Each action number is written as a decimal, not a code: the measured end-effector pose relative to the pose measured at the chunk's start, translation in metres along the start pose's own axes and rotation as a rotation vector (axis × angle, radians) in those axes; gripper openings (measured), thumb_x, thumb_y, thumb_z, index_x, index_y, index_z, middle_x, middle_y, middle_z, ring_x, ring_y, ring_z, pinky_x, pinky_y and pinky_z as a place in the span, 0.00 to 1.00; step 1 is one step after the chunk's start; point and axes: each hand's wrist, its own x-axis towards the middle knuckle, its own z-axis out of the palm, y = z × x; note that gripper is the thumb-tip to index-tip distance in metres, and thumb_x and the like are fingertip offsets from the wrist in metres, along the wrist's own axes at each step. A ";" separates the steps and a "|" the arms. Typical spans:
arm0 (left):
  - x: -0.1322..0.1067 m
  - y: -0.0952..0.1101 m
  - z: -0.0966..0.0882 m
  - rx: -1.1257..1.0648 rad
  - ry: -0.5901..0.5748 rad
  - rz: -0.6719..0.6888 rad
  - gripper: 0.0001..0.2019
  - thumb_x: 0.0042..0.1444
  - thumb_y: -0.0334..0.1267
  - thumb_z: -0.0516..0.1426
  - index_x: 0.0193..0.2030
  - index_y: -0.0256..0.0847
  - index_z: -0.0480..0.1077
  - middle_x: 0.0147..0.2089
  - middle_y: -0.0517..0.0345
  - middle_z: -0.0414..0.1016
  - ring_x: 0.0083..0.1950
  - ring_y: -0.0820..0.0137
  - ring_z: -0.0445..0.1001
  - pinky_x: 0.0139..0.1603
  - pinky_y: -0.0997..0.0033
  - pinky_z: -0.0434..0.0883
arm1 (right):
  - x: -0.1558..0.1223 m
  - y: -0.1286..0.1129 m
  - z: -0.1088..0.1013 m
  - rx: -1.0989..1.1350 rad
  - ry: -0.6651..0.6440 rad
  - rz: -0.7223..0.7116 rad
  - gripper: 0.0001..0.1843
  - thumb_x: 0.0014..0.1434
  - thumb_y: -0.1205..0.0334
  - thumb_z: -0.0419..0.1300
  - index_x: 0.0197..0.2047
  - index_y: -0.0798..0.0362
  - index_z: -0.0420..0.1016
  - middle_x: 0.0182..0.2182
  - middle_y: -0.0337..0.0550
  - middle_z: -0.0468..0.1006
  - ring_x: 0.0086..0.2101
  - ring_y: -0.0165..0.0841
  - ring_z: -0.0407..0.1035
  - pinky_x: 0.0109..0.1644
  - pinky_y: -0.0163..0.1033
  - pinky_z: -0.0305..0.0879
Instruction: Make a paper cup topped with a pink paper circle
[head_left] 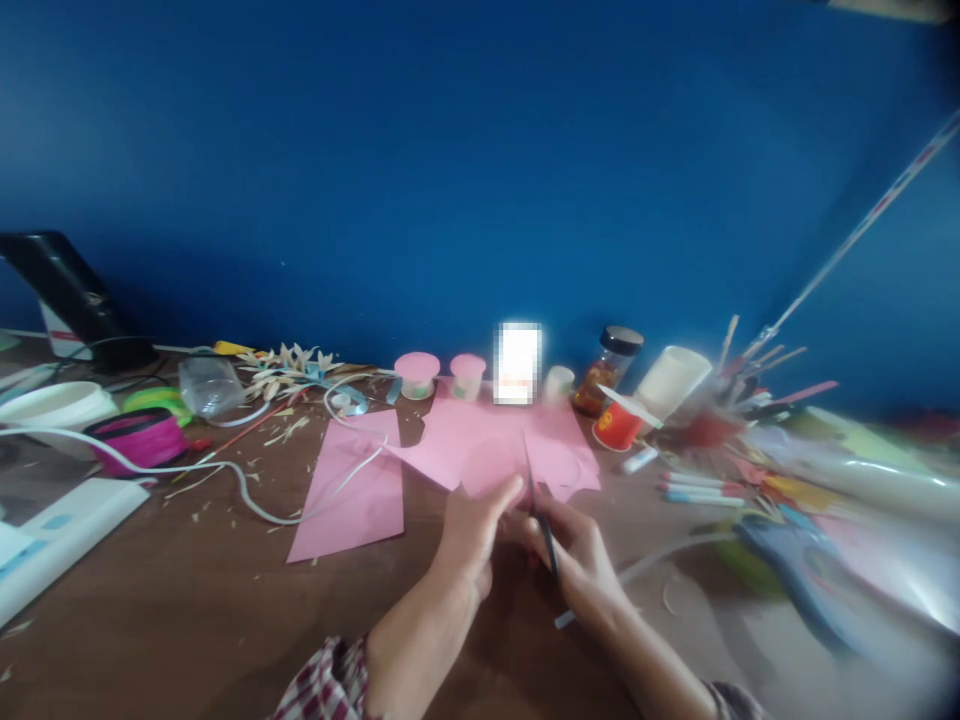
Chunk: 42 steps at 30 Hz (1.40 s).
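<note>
While the left hand (469, 535) is curled closed, thumb raised, pinching the near edge of a pink paper shape (480, 445), the right hand (577, 560) is closed around a thin dark blade (544, 525). Whether this is a pair of scissors or a knife cannot be told. The blade's tip points toward 12 o'clock and meets the paper between the two hands. The held paper spreads from the fingertips toward 12 o'clock, over a brown counter (187, 620).

There are two pieces of pink paper. The second, a flat pink sheet (352, 495), lies on the counter at 10 o'clock from the left hand, near it but apart, with a white cord (225, 470) trailing across it.

Along a blue wall (450, 150) at 12 o'clock stand two pink-lidded pots (417, 373), side by side. At 1 o'clock are one dark-lidded jar (609, 368), one red cup (616, 425) and one white cup (671, 380). At least two markers (697, 488) lie at 2 o'clock from the right hand; the blur hides any more. One magenta spool (139, 438) sits far off at 9 o'clock.
</note>
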 end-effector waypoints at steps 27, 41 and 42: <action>0.008 -0.003 -0.006 0.044 -0.004 0.009 0.19 0.40 0.38 0.69 0.38 0.27 0.76 0.24 0.52 0.77 0.21 0.70 0.72 0.20 0.73 0.68 | 0.001 0.008 -0.004 -0.006 -0.011 0.028 0.27 0.53 0.43 0.66 0.44 0.59 0.77 0.22 0.36 0.68 0.22 0.27 0.61 0.25 0.32 0.57; 0.008 0.000 -0.006 0.075 0.039 0.043 0.15 0.40 0.36 0.68 0.36 0.30 0.76 0.23 0.55 0.76 0.24 0.70 0.74 0.23 0.75 0.68 | -0.001 0.005 -0.005 -0.009 -0.019 0.041 0.27 0.53 0.43 0.66 0.43 0.60 0.78 0.21 0.36 0.67 0.21 0.26 0.61 0.25 0.32 0.56; 0.009 -0.001 -0.006 0.071 0.034 0.044 0.15 0.40 0.36 0.69 0.36 0.30 0.76 0.22 0.55 0.76 0.24 0.70 0.74 0.23 0.75 0.68 | -0.001 0.005 -0.005 -0.008 -0.014 0.050 0.27 0.53 0.43 0.66 0.44 0.60 0.78 0.21 0.36 0.67 0.21 0.26 0.61 0.24 0.32 0.56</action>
